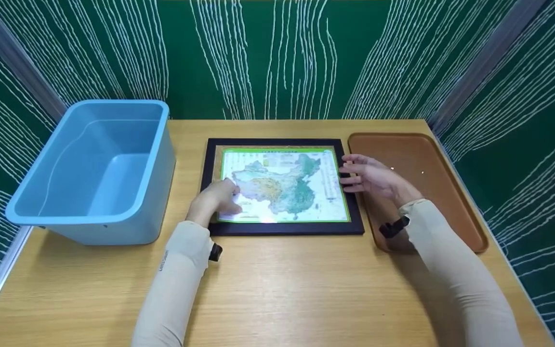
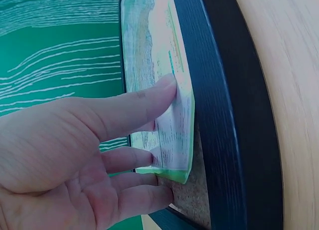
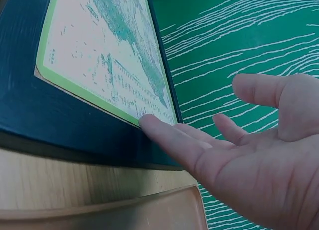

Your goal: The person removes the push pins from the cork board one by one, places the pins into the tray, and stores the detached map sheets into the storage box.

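Note:
A map (image 1: 277, 185) with a green border lies inside a black frame (image 1: 287, 228) flat on the table. It sits against the frame's right side, leaving a brown strip of backing (image 2: 197, 190) bare along the left. My left hand (image 1: 216, 198) is over the map's left part, thumb and fingertips touching or just above its surface. Nothing is gripped in it. At the frame's right side, my right hand (image 1: 374, 177) holds its fingers extended. One fingertip (image 3: 148, 122) meets the map's right edge in the right wrist view.
A deep blue bin (image 1: 159, 159) stands on the table (image 1: 277, 289) to the left. On the right lies a brown tray (image 1: 422, 164) with a few tiny white specks, partly beneath my right forearm. Green walls with white streaks (image 1: 282, 58) enclose the back and sides.

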